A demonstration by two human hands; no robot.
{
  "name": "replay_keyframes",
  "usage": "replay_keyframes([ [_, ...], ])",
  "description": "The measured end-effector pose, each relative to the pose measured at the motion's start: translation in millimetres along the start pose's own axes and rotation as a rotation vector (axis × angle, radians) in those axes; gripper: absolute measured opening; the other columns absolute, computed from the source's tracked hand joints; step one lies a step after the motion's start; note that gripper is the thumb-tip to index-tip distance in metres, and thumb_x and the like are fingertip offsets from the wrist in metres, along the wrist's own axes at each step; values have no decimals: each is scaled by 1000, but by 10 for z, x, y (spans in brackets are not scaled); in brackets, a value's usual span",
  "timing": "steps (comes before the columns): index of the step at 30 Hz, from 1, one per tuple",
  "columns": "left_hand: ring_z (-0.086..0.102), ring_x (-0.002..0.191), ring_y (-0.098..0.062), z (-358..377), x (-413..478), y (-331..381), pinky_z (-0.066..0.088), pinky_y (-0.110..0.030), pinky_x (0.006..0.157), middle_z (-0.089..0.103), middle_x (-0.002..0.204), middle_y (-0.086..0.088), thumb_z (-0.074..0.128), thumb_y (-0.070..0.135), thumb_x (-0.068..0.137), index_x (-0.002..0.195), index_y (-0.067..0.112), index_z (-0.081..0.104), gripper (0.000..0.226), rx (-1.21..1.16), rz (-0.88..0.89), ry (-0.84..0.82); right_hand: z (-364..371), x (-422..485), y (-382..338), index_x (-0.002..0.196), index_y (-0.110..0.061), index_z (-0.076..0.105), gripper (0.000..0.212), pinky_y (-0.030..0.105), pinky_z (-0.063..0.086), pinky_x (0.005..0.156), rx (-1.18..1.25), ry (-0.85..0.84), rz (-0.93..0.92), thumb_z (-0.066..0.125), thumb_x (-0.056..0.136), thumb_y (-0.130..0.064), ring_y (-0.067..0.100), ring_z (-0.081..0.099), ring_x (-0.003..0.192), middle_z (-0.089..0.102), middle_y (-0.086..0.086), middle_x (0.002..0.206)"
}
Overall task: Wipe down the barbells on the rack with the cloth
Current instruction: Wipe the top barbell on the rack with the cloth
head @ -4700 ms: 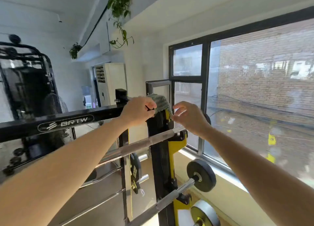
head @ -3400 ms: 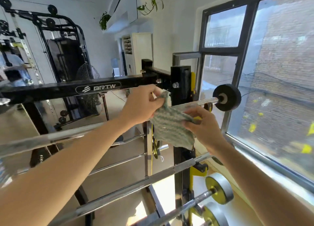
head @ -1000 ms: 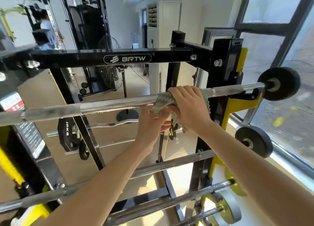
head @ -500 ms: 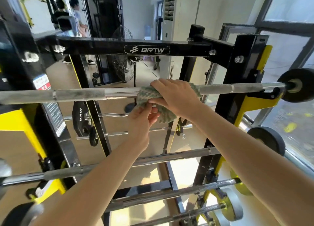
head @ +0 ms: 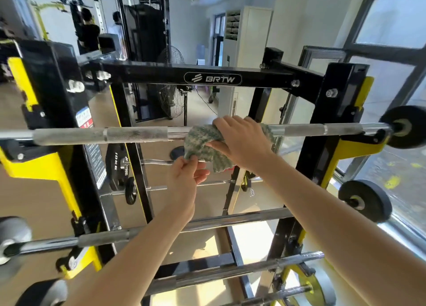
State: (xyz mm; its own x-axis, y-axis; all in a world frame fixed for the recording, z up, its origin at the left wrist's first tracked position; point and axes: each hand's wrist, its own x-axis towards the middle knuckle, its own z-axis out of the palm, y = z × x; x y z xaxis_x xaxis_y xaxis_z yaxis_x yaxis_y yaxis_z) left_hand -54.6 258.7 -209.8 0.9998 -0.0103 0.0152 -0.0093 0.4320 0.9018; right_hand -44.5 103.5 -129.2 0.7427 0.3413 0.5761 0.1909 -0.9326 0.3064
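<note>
A green-grey cloth [head: 201, 137] is draped over the top barbell [head: 136, 134], which lies across the black and yellow rack [head: 321, 165]. My right hand [head: 242, 139] grips the cloth over the bar near its middle. Below it, my left hand [head: 185, 179] pinches the cloth's hanging lower corner. Two more barbells lie lower on the rack: a second barbell [head: 242, 218] and a third barbell [head: 230, 274].
A black crossbeam [head: 161, 74] marked BRTW runs above the top bar. Black end weights [head: 404, 127] stick out on the right beside a large window [head: 391, 52]. A floor fan [head: 171, 98] and a white cabinet unit [head: 244, 47] stand behind. People stand at the far left.
Both hands and the cloth have slid left along the top barbell, from beside the right upright toward its middle. My view has shifted left too.
</note>
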Motion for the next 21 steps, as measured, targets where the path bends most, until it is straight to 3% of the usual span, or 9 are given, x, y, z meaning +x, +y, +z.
replay_keyframes([
  [5, 60, 54, -19, -222, -165, 69, 54, -33, 54, 65, 61, 0, 61, 27, 100, 87, 6, 61, 25, 247, 161, 86, 17, 207, -296, 121, -19, 52, 40, 39, 54, 77, 17, 41, -88, 63, 93, -45, 20, 64, 88, 65, -4, 100],
  [8, 58, 52, -15, -239, -288, 142, 52, -37, 53, 61, 58, 2, 62, 40, 96, 75, 13, 62, 34, 564, 532, 14, 15, 58, -136, 131, -18, 50, 48, 42, 53, 87, 84, 53, -68, 69, 90, -35, 22, 63, 98, 65, -1, 109],
  [9, 58, 57, -12, -216, -282, 201, 50, -32, 56, 63, 63, 3, 62, 38, 96, 77, 14, 63, 30, 628, 715, -7, 22, -13, -83, 133, -16, 50, 52, 43, 51, 93, 112, 62, -44, 70, 89, -35, 23, 62, 102, 64, 1, 114],
  [11, 61, 82, -11, -123, -205, 342, 48, -21, 80, 70, 89, -2, 64, 26, 96, 95, 9, 70, 18, 794, 1089, -36, 47, -164, 9, 136, -13, 49, 59, 41, 45, 102, 138, 106, 11, 71, 88, -39, 24, 58, 110, 61, 4, 123],
  [13, 57, 117, -20, 11, -84, 460, 39, -26, 107, 64, 124, -9, 62, 18, 96, 124, 3, 63, 33, 1052, 1290, -129, 82, -298, 68, 135, -11, 50, 57, 39, 38, 107, 129, 172, 62, 68, 89, -40, 25, 54, 114, 59, 4, 125],
  [15, 41, 140, -27, 145, 20, 482, 30, -41, 119, 46, 150, -13, 61, 20, 94, 147, 2, 42, 59, 1394, 1311, -263, 130, -365, 71, 132, -11, 52, 51, 39, 35, 110, 103, 221, 108, 64, 92, -40, 24, 52, 116, 59, 4, 124],
  [17, 32, 146, -29, 231, 102, 450, 23, -46, 122, 34, 158, -14, 59, 26, 92, 156, 2, 22, 78, 1689, 1295, -299, 178, -342, 27, 125, -11, 55, 42, 40, 37, 107, 56, 229, 152, 56, 96, -41, 24, 53, 110, 59, 3, 118],
  [19, 40, 139, -31, 285, 175, 453, 27, -45, 120, 40, 151, -16, 55, 28, 94, 156, -1, 15, 79, 1857, 1263, -237, 155, -245, 6, 113, -13, 56, 33, 40, 42, 95, -10, 205, 170, 53, 95, -41, 24, 54, 96, 60, 1, 104],
  [21, 53, 116, -28, 339, 245, 514, 42, -40, 104, 54, 128, -13, 58, 28, 95, 148, -1, 30, 66, 1913, 1253, -124, 38, -90, 50, 105, -17, 57, 30, 40, 48, 86, -37, 100, 135, 64, 90, -42, 22, 59, 87, 64, -1, 96],
])
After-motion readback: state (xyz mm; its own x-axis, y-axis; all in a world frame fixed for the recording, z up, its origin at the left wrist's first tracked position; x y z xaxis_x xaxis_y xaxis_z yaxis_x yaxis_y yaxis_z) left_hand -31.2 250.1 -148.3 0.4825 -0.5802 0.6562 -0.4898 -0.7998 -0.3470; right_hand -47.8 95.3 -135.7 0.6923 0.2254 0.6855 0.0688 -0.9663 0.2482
